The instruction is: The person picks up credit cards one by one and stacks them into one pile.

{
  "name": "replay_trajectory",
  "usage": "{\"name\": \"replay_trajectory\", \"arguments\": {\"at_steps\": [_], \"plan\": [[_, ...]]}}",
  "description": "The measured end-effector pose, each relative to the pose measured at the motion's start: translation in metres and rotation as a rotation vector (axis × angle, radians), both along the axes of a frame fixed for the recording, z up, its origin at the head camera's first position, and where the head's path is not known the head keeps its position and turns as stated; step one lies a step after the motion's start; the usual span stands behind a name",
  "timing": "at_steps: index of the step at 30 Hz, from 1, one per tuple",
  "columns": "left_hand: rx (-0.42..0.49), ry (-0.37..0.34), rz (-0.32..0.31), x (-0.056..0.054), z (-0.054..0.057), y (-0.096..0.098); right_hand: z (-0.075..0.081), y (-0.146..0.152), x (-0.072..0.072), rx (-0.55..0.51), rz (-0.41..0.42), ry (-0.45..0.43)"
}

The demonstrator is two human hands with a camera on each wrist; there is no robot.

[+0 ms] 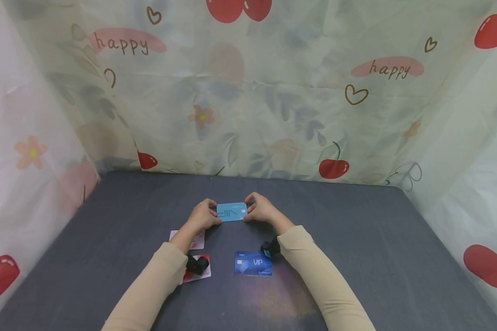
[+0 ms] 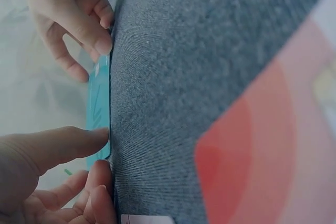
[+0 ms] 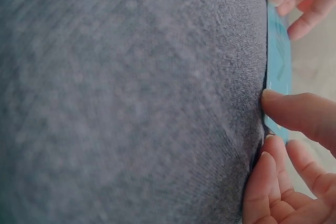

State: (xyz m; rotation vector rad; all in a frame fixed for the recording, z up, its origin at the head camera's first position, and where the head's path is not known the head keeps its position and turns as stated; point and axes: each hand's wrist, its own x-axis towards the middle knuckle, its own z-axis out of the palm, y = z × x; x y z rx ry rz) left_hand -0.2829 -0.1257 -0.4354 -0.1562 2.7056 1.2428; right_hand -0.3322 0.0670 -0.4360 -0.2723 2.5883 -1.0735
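Note:
A light blue VIP card [image 1: 232,212] is held flat and level, close to the dark cloth, towards the far side of the table. My left hand [image 1: 203,215] grips its left end, with the thumb at the near corner and the index finger at the far one. Opposite it, my right hand [image 1: 262,209] pinches the right end in the same way. The left wrist view shows both thumbs along the near edge of the light blue card [image 2: 98,98]. From the right wrist, the card [image 3: 279,61] appears edge-on; any gap beneath it is hard to judge.
A darker blue VIP card [image 1: 248,265] lies by my right wrist. Under my left forearm are a red card [image 1: 205,272] and a pale pink card [image 1: 198,241], both partly covered. Patterned curtains [image 1: 248,124] enclose the dark table [image 1: 356,239] at the back and sides.

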Motion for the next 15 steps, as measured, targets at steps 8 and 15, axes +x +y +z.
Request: {"name": "replay_trajectory", "arguments": {"at_steps": [8,15], "plan": [[0.069,-0.027,0.01,-0.001,-0.001,-0.001,0.006,0.003,0.002,-0.029,0.004,-0.031],[0.101,-0.017,0.017,0.002,0.001,0.0,0.012,0.006,0.006,-0.05,0.005,-0.019]]}}
